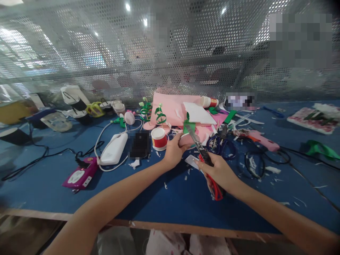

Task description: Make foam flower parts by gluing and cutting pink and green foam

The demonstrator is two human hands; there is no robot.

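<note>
My right hand (pixel 220 171) is closed around a pair of scissors (pixel 202 151) with red and black handles, their blades pointing up and away from me. A small whitish flat piece (pixel 191 160) sticks out beside the fingers of that hand; I cannot tell whether it is held. My left hand (pixel 174 151) is closed, pinching a pale pink rounded piece (pixel 187 139) close to the blades. Green paper (pixel 189 126) lies just beyond the blades. A red and white paper cup (pixel 158 139) stands left of my left hand.
Pink sheets (pixel 175 106) and a white sheet (pixel 200 113) lie behind my hands. On the right are a pink glue gun (pixel 262 140), blue-handled scissors (pixel 227 148) and scraps. A white power bank (pixel 114 148) and purple power strip (pixel 81 173) lie left. A perforated metal screen (pixel 170 67) rises behind.
</note>
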